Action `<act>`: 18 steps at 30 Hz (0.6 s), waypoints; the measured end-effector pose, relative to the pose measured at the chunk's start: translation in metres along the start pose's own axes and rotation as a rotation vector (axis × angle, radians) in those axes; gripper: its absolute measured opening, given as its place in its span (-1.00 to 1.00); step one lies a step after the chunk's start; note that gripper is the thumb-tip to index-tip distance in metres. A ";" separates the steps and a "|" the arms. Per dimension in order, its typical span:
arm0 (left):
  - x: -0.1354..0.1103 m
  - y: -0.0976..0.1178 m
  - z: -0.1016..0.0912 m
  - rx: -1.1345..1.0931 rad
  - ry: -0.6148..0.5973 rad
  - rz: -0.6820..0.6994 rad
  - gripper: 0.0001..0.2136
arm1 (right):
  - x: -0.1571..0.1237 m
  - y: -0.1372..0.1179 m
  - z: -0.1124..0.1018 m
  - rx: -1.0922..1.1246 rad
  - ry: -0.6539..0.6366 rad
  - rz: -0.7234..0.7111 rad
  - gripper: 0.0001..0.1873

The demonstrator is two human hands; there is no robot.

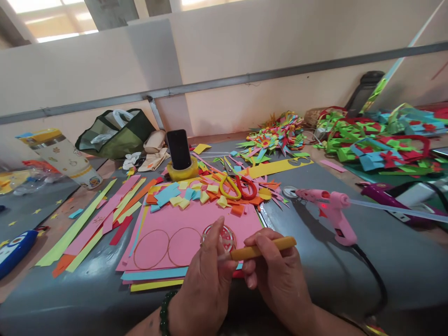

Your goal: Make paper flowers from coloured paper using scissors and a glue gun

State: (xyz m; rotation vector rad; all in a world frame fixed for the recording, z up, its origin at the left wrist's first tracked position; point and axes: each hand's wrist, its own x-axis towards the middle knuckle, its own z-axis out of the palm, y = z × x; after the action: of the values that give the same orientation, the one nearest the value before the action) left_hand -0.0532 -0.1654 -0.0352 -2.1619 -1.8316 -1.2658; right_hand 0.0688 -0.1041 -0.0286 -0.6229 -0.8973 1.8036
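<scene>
My right hand (pixel 276 266) holds an orange-yellow marker pen (pixel 262 248) level, thumb and fingers wrapped around its barrel. The pen's pale end lies at my left hand (pixel 210 275), pinched between the thumb and fingers; the very tip is hidden there. Just behind my left fingers, a round red-and-clear disc (pixel 229 237) rests on the pink paper sheet (pixel 199 217), partly covered. Two brown circles are drawn on that sheet to the left of the disc. More coloured sheets show under it.
Yellow- and red-handled scissors (pixel 231 185) lie among paper scraps (pixel 182 192). A phone (pixel 178 149) stands in a tape roll (pixel 182 169). Right stands a pink glue gun (pixel 332 207) with its cord. Paper strips (pixel 101 210) and a tumbler (pixel 66 158) are left; folded-paper pieces (pixel 381 140) lie back right.
</scene>
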 end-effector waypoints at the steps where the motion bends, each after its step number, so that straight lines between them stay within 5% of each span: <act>1: 0.001 0.000 -0.002 -0.043 -0.033 -0.017 -0.51 | 0.000 0.000 -0.002 -0.007 -0.020 0.000 -0.71; 5: 0.002 0.000 -0.008 -0.134 -0.113 -0.055 -0.51 | 0.000 0.001 -0.011 -0.039 -0.099 -0.020 -0.74; 14: -0.002 0.003 0.006 -0.295 -0.074 -0.190 -0.48 | 0.000 -0.005 -0.013 -0.113 -0.142 -0.059 -0.73; 18: 0.003 -0.002 -0.001 -0.322 -0.114 -0.095 -0.43 | -0.003 -0.038 -0.041 -0.487 0.018 -0.506 -0.91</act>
State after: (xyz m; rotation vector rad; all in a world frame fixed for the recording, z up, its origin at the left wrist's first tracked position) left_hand -0.0552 -0.1626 -0.0334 -2.3737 -1.9076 -1.5870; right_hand 0.1210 -0.0858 -0.0226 -0.6374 -1.3600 1.1296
